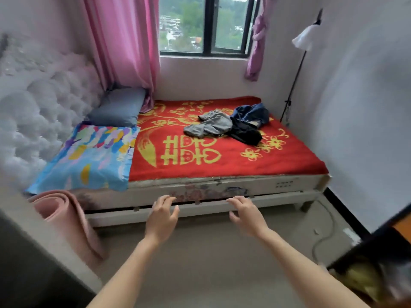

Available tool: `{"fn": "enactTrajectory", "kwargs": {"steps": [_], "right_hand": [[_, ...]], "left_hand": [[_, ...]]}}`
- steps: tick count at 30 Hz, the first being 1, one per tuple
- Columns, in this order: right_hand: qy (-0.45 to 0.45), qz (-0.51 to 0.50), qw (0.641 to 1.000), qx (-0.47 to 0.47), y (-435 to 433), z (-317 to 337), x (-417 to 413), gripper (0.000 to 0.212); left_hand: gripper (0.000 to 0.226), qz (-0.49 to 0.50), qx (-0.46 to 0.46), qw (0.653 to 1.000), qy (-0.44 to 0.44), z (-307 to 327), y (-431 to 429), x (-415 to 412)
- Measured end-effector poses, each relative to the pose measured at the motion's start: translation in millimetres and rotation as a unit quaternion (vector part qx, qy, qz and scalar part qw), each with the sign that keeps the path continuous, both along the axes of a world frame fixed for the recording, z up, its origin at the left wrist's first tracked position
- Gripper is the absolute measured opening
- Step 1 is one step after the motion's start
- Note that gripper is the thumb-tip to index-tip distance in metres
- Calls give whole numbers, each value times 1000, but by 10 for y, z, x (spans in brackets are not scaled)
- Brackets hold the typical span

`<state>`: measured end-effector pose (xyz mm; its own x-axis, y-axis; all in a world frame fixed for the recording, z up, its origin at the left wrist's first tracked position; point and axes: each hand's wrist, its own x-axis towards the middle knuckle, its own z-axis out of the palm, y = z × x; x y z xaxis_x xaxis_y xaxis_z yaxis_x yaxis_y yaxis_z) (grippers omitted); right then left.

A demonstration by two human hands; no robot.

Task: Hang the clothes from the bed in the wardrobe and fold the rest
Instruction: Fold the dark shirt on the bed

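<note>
Daylight is coming through a dark-framed window (206, 25) at the top centre of the frame, with a pink curtain (124, 45) hanging to its left, and a bed (244, 185) is filling the middle of the small pale-walled room. A red blanket (222, 167) with gold flowers and characters is covering most of the mattress.

The clothes are lying in one loose heap on this blanket, right of centre and toward the far edge. A crumpled grey garment (211, 126) is sprawling on the heap's left side. A blue denim piece (253, 114) is bunching up at the upper right, and a black garment (246, 134) is sitting at the lower right, touching both (all three are rumpled, and their exact kinds are hard to tell).

At centre left a grey-blue pillow (117, 110) is resting beside a multicoloured pillow (89, 156), both against a tufted pale headboard (40, 103). A rolled pink mat (66, 216) is leaning at the lower left by the bed's corner.

Both bare arms are reaching forward from the bottom of the frame over the beige floor (200, 252). The left grip (161, 218) and the right grip (246, 215) are hovering in front of the bed's near side, fingers loosely spread and relaxed, holding nothing and well apart from the heap.
</note>
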<state>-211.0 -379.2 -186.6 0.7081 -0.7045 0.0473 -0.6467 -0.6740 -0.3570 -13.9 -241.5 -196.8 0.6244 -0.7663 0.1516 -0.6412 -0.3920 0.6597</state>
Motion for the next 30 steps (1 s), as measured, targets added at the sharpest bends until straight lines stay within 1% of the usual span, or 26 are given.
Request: {"fn": "enactTrajectory", "kwargs": {"steps": [3, 6, 9, 11, 14, 17, 19, 22, 23, 25, 26, 28, 30], "right_hand": [[0, -147, 989, 10, -151, -21, -1080, 42], [-12, -241, 970, -16, -141, 0, -1890, 41], [-26, -335, 940, -64, 63, 100, -2743, 40], [-32, -372, 923, -91, 276, 187, -3151, 37], [-60, -437, 883, -159, 643, 310, -3641, 31], [-30, -535, 820, -202, 1041, 323, -4092, 31], [10, -606, 776, -176, 1299, 310, -4389, 39], [98, -682, 718, -101, 1606, 239, -4754, 56], [117, -693, 707, -74, 1662, 223, -4842, 60], [142, -695, 704, -30, 1670, 222, -4956, 68], [150, -687, 711, -16, 1627, 230, -4995, 71], [157, -671, 725, 12, 1512, 250, -5023, 72], [169, -662, 729, 34, 1405, 241, -5006, 68]], "left_hand": [[36, -107, 6, 994, 9, -77, -591, -940], [35, -199, 3, 980, 3, -100, -954, -1766], [37, -322, 9, 947, -20, -141, -1249, -2671], [39, -391, 5, 919, -42, -110, -1313, -3159], [41, -486, -27, 870, -78, -10, -1377, -3838], [40, -570, -86, 808, -121, 105, -1317, -4460], [44, -618, -129, 762, -147, 148, -1277, -4810], [57, -679, -83, 698, -209, 131, -1316, -5207], [59, -692, -63, 680, -232, 112, -1339, -5308], [63, -712, -27, 647, -272, 60, -1364, -5454], [65, -719, -4, 635, -282, 23, -1372, -5483], [65, -727, 48, 623, -285, -66, -1390, -5481], [68, -730, 75, 612, -296, -137, -1412, -5453]]}}
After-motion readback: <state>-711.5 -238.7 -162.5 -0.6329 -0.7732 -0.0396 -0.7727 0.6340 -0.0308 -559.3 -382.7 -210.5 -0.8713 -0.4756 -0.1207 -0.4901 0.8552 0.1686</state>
